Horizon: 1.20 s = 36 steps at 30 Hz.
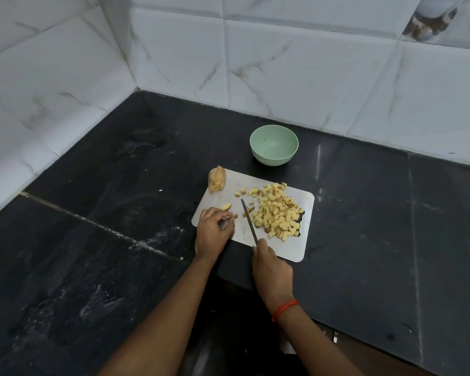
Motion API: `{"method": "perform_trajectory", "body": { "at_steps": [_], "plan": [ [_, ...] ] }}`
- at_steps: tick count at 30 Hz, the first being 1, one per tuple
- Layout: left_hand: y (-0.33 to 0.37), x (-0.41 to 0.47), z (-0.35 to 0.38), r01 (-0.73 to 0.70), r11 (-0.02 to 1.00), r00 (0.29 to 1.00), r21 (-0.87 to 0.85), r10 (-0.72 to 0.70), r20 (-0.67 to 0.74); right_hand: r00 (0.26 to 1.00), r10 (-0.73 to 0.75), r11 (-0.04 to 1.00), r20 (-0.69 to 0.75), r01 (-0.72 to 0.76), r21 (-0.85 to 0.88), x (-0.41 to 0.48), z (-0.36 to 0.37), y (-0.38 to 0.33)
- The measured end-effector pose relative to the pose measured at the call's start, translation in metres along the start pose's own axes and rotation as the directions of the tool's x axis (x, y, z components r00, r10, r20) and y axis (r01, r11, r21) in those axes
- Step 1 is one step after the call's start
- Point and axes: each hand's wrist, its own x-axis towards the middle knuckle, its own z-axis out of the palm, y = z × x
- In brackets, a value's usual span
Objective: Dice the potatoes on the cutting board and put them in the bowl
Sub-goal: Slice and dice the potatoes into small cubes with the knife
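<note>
**Dicing under way, bowl waiting empty**

- Diced potato pile (278, 213) is sitting on the 3 o'clock half of the cutting board (280, 248). The cubes are too many to count, with a few strays toward 12.
- The cubes are looking light, firm and wet-slippery, so scooping them or sliding them off the board is likely to beat pinching.
- One potato half (216, 179) is lying at the board's 11 o'clock corner, skin on. It is stiff and liable to roll, best held flat side down.
- One wedge (225, 206) is poking out at 9 o'clock. The left grip (213, 230) is curling over it.
- The right grip (272, 270) is clasping the one knife (248, 221), blade pointing to 12.
- One green bowl (272, 158) is standing on the bench (364, 213) just beyond the board at 12.
</note>
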Motion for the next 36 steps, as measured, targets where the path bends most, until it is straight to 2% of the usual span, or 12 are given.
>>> {"method": "perform_trajectory", "body": {
  "at_steps": [7, 12, 16, 19, 22, 24, 27, 31, 33, 36],
  "plan": [
    [0.001, 0.001, 0.001, -0.065, 0.997, 0.997, 0.031, 0.064, 0.041, 0.998, -0.055, 0.998, -0.02, 0.055, 0.043, 0.001, 0.001, 0.003],
    [-0.002, 0.003, 0.002, -0.078, 0.996, 0.996, 0.045, 0.076, 0.048, 0.997, -0.048, 0.999, 0.055, 0.047, 0.018, 0.004, 0.003, 0.001],
    [-0.002, 0.002, 0.003, -0.068, 0.996, 0.997, 0.063, 0.066, 0.032, 0.987, -0.092, 0.994, 0.131, 0.099, -0.05, 0.003, 0.003, -0.001],
    [0.0, 0.001, 0.003, -0.081, 0.995, 0.996, 0.061, 0.079, 0.03, 0.988, -0.08, 0.994, 0.131, 0.089, -0.064, 0.0, 0.003, 0.0],
    [0.004, 0.0, 0.0, -0.051, 0.998, 0.998, 0.036, 0.05, 0.027, 0.996, 0.048, 0.999, 0.078, -0.049, 0.006, -0.002, 0.0, -0.005],
    [0.006, 0.0, -0.005, 0.005, 1.0, 0.999, -0.008, -0.005, -0.04, 0.992, 0.12, 0.987, 0.036, -0.123, 0.1, -0.007, -0.002, -0.005],
    [-0.001, 0.001, -0.013, 0.065, 0.997, 0.993, 0.042, -0.06, -0.102, 0.997, 0.072, 0.97, -0.02, -0.066, 0.235, -0.01, 0.0, 0.006],
    [-0.016, 0.006, -0.025, 0.011, 0.976, 1.0, 0.219, -0.006, -0.02, 0.988, -0.101, 0.978, 0.119, 0.077, 0.192, -0.006, 0.003, 0.013],
    [-0.017, 0.012, -0.028, -0.02, 0.969, 1.0, 0.247, 0.02, 0.004, 0.982, -0.11, 0.978, 0.151, 0.079, 0.195, -0.002, 0.003, 0.012],
    [-0.015, 0.022, -0.028, -0.027, 0.96, 0.999, 0.278, 0.016, 0.044, 0.973, -0.045, 0.983, 0.226, 0.003, 0.183, 0.002, 0.0, 0.007]
  ]
}}
